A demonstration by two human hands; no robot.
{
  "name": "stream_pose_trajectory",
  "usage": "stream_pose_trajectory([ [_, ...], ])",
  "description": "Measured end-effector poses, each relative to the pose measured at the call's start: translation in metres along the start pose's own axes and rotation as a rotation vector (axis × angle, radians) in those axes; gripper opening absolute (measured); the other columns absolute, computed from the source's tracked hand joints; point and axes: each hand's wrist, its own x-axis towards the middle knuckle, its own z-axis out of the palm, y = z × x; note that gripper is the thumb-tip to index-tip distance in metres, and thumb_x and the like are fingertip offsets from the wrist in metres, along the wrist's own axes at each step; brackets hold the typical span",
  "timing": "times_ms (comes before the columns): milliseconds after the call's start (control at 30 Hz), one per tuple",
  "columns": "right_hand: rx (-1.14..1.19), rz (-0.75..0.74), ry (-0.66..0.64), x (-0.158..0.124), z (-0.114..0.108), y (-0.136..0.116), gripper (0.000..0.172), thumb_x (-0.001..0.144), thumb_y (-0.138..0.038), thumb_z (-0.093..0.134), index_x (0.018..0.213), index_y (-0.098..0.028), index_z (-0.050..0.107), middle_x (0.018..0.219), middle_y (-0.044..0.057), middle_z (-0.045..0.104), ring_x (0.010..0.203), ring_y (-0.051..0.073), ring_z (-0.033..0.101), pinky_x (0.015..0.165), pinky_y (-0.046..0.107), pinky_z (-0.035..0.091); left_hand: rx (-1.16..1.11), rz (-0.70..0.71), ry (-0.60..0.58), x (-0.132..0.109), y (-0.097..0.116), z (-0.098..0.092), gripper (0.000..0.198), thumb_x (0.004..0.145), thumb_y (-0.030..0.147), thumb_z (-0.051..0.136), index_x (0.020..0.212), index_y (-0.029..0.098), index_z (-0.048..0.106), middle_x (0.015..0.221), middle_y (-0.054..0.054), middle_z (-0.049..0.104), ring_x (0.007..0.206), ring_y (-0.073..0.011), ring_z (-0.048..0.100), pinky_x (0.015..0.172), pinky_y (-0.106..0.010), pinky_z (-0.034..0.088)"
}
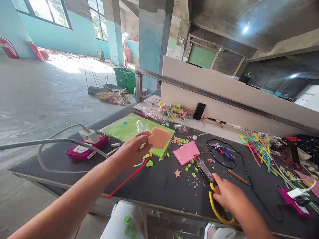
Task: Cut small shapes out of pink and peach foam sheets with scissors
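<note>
My left hand (132, 150) pinches an orange foam sheet (159, 137) and holds it just above the green cutting mat (124, 129). A red pipe cleaner (128, 179) runs from under that hand toward the table's front edge. My right hand (228, 196) rests on the yellow handles of a pair of scissors (208, 181), fingers curled over them; the blades point up-left on the black table (161, 186). Pink foam sheets (186, 152) lie between the two hands.
Green and pink foam scraps litter the table. A magenta power strip (84, 149) with a white plug sits far left. A blue glue gun (224, 151), a pencil (238, 177), coloured pipe cleaners (259, 147), a phone (199, 111) and plastic bottles (154, 115) lie behind.
</note>
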Motion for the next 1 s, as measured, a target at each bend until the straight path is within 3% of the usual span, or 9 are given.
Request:
stream_pose_trajectory([
  [167,0.066,0.017,0.03,0.003,-0.018,-0.009,0.068,0.071,-0.023,0.064,0.136,-0.021,0.043,0.088,0.015,0.072,0.083,0.037,0.065,0.069,0.044,0.043,-0.046,0.23,-0.177,-0.01,0.036,0.022,0.015,0.086,0.02,0.042,0.082,0.017,0.056,0.108,-0.011,0.06,0.103,-0.0186,0.056,0.088,-0.028,0.044],
  [233,0.476,-0.052,0.09,0.001,-0.019,-0.019,0.066,0.074,-0.033,0.064,0.136,-0.023,0.042,0.103,0.014,0.068,0.094,0.033,0.063,0.076,0.042,0.044,-0.17,0.233,-0.269,-0.016,0.058,0.038,0.01,0.084,0.018,0.046,0.084,0.017,0.056,0.106,-0.009,0.061,0.096,-0.0163,0.058,0.083,-0.025,0.045],
  [333,1.383,-0.288,-0.133,-0.009,-0.014,-0.041,0.072,0.061,-0.049,0.076,0.125,-0.029,0.049,0.12,0.008,0.063,0.108,0.03,0.057,0.079,0.036,0.046,-0.297,0.224,-0.416,-0.02,0.08,0.062,0.008,0.082,0.015,0.048,0.081,0.016,0.056,0.095,-0.008,0.062,0.089,-0.016,0.058,0.077,-0.024,0.045],
  [500,1.938,-0.07,-0.102,-0.021,0.002,-0.07,0.054,0.063,-0.024,0.081,0.112,-0.025,0.059,0.101,0.004,0.071,0.093,0.024,0.063,0.077,0.033,0.047,-0.326,0.23,-0.494,-0.014,0.086,0.087,0.004,0.078,0.015,0.051,0.076,0.016,0.055,0.086,-0.007,0.061,0.082,-0.016,0.056,0.073,-0.024,0.044],
  [600,2.079,-0.063,-0.165,-0.015,0.01,-0.074,0.049,0.071,-0.017,0.075,0.117,-0.022,0.059,0.105,0.008,0.071,0.094,0.024,0.064,0.074,0.033,0.049,-0.319,0.189,-0.551,-0.012,0.085,0.093,0.005,0.076,0.017,0.053,0.072,0.015,0.055,0.08,-0.005,0.06,0.075,-0.0139,0.054,0.067,-0.022,0.042],
  [700,2.136,-0.025,-0.077,-0.004,0.015,-0.066,0.043,0.069,-0.013,0.076,0.109,-0.02,0.064,0.09,0.005,0.074,0.083,0.022,0.067,0.067,0.03,0.051,-0.315,0.157,-0.602,-0.003,0.079,0.096,0.01,0.08,0.022,0.051,0.078,0.016,0.06,0.079,-0.003,0.062,0.072,-0.0127,0.055,0.065,-0.021,0.042],
  [767,2.161,0.068,0.04,0.004,0.017,-0.054,0.035,0.065,-0.012,0.078,0.097,-0.021,0.068,0.077,0.0,0.073,0.071,0.018,0.067,0.06,0.027,0.052,-0.274,0.111,-0.526,0.01,0.067,0.095,0.017,0.082,0.022,0.047,0.088,0.017,0.062,0.082,-0.002,0.064,0.073,-0.0125,0.056,0.067,-0.022,0.042],
  [933,2.193,0.145,0.169,0.014,0.023,-0.026,0.022,0.065,-0.012,0.079,0.081,-0.023,0.068,0.075,-0.006,0.073,0.064,0.012,0.064,0.055,0.024,0.055,0.158,-0.107,-0.098,0.057,0.019,0.081,0.027,0.078,0.021,0.047,0.103,0.018,0.059,0.098,-0.007,0.063,0.091,-0.0196,0.058,0.08,-0.03,0.044],
  [1000,2.193,0.137,0.178,0.014,0.023,-0.023,0.022,0.066,-0.012,0.079,0.081,-0.023,0.068,0.076,-0.006,0.073,0.063,0.011,0.063,0.055,0.023,0.055,0.33,-0.11,-0.057,0.066,0.01,0.075,0.029,0.078,0.02,0.048,0.104,0.019,0.061,0.106,-0.009,0.062,0.097,-0.0231,0.057,0.085,-0.035,0.043],
])
